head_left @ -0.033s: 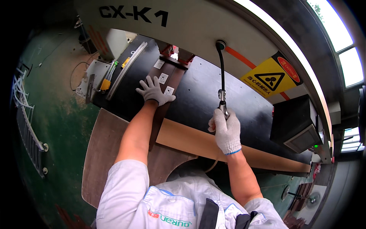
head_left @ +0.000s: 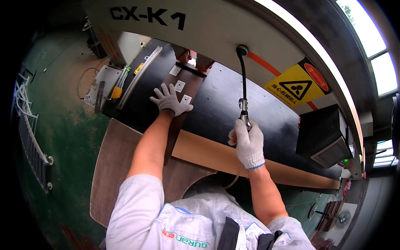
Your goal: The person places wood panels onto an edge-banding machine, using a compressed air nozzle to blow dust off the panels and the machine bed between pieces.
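My left hand (head_left: 170,102), in a pale glove, has its fingers spread flat. Its palm and thumb lie over a long dark brown board (head_left: 187,79), and its fingertips reach left toward the black worktable. Several white labels (head_left: 179,86) sit on the board beyond the thumb. My right hand (head_left: 249,143), in a white knit glove, is closed around a silver air gun (head_left: 245,118) above the table. From the gun a black tube (head_left: 243,79) rises toward a round fitting on the machine front. The fingers' far side is hidden.
A large light machine beam (head_left: 216,25) spans the far side, with a yellow warning sign (head_left: 293,87). A black monitor box (head_left: 323,135) stands right. A light brown panel (head_left: 216,152) edges the black worktable (head_left: 266,108). At left are a metal rail (head_left: 139,77) and yellow tape measure (head_left: 116,92).
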A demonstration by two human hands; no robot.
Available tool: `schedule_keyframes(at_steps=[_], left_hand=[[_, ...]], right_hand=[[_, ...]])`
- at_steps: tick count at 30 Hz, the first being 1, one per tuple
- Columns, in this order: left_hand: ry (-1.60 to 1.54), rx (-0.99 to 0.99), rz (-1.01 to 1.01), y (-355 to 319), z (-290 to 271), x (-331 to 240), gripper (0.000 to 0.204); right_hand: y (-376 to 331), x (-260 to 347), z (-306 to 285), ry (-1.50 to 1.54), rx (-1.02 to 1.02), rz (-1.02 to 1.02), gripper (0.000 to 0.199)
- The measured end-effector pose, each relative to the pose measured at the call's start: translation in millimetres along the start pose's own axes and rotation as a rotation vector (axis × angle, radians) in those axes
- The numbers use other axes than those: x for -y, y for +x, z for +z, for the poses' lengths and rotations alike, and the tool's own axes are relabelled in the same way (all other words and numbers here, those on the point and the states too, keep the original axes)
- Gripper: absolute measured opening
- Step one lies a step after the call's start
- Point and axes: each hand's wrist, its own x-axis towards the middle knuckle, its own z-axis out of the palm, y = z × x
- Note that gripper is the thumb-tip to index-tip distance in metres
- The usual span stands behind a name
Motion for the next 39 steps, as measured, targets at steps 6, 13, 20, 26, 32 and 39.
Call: schedule_keyframes(at_steps=[6,13,20,26,32,39], left_hand=[[-0.023,0.029,0.009,-2.5,-2.0,-1.3,0.144],[-0.009,0.027,-0.009,-3.9,-5.2,0.1,0.143],[-0.004,0.024,-0.001,-1.9,-4.4,-2.2,0.144],[0.009,0.011,0.003,-3.6,-2.3,-3.2,0.144],[0.007,0.005,0.002,-2.0,-2.4,-1.4,0.144],[-0.007,0.007,-0.013,-2.6,-3.6,1.8,0.144]], right_hand=[[-3.3,-15.4,10.6,0.07,-0.008,0.075,0.038],[-7.9,-15.9,3.6,0.016,-0.029,0.02,0.035],[-9.5,-18.0,1.7,-0.005,-0.038,0.017,0.032],[-9.2,-23.3,2.7,-0.111,-0.043,-0.101,0.03],[-6.5,-1.9,6.9,0.122,0.047,0.107,0.033],[-21.7,-11.5,-10.1,-0.021,0.113,0.091,0.031]])
